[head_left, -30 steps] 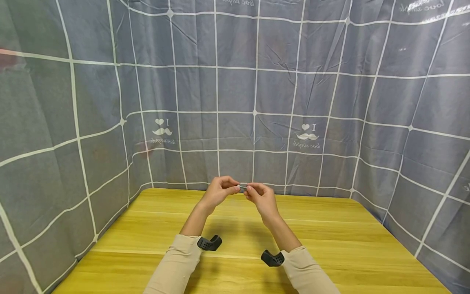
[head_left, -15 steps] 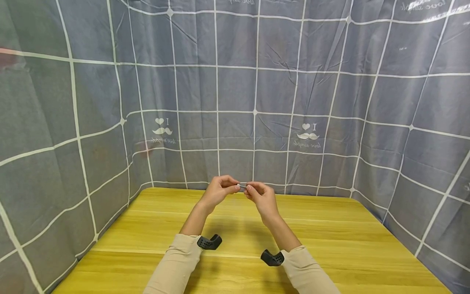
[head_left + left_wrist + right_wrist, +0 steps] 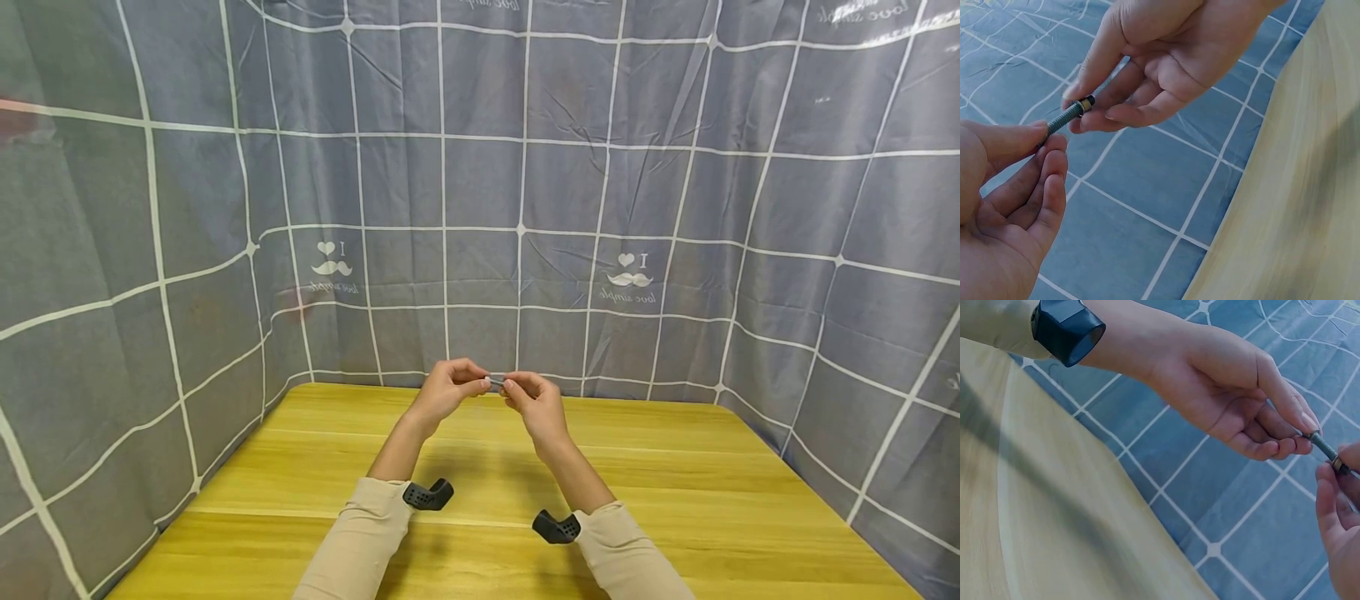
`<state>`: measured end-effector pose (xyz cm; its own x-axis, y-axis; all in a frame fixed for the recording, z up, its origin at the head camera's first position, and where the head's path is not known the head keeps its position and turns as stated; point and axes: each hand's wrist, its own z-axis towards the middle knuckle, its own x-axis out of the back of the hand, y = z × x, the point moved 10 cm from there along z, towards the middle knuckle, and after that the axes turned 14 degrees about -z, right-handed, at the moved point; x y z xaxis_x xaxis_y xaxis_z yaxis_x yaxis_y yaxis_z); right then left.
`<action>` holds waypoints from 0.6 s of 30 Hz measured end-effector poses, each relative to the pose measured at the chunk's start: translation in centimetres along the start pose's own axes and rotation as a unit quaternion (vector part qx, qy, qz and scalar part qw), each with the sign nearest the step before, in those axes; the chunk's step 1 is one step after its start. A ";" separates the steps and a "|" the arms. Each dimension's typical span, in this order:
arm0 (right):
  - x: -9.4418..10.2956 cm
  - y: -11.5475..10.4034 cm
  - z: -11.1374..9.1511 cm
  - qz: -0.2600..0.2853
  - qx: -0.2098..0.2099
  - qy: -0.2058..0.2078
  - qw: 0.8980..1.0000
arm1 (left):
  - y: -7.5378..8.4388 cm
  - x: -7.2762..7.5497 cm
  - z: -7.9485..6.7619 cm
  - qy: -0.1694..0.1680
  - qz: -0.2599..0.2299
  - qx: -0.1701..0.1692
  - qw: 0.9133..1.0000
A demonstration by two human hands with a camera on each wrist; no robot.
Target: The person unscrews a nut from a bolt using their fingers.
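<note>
The threaded bolt is held between the hands, raised clear of the surface and, in the head view, in line with the middle of its far edge. Left hand: thumb and forefinger are closed in a pinch on 1 end of the bolt. Right hand: thumb and forefinger pinch the opposite end, at the brass-coloured ring; its other fingers are partly curled. 2 black wrist cameras sit at the beige sleeves.
</note>
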<state>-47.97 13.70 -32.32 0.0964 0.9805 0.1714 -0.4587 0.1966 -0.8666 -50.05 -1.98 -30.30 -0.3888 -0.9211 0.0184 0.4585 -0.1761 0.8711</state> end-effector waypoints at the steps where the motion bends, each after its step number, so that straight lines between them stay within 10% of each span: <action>1: 0.0 0.0 0.0 -0.001 0.002 0.000 1.000 | 0.0 0.0 0.0 0.000 -0.001 0.001 1.000; 18: -0.3 -0.4 0.1 0.030 0.006 -0.017 0.999 | -0.2 0.0 0.0 -0.008 -0.009 0.006 1.000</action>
<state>-47.89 13.35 -32.03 0.0395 0.9900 0.1356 -0.4728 0.1381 -0.8703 -50.14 -1.92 -30.42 -0.4099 -0.9121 0.0106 0.4423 -0.1886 0.8768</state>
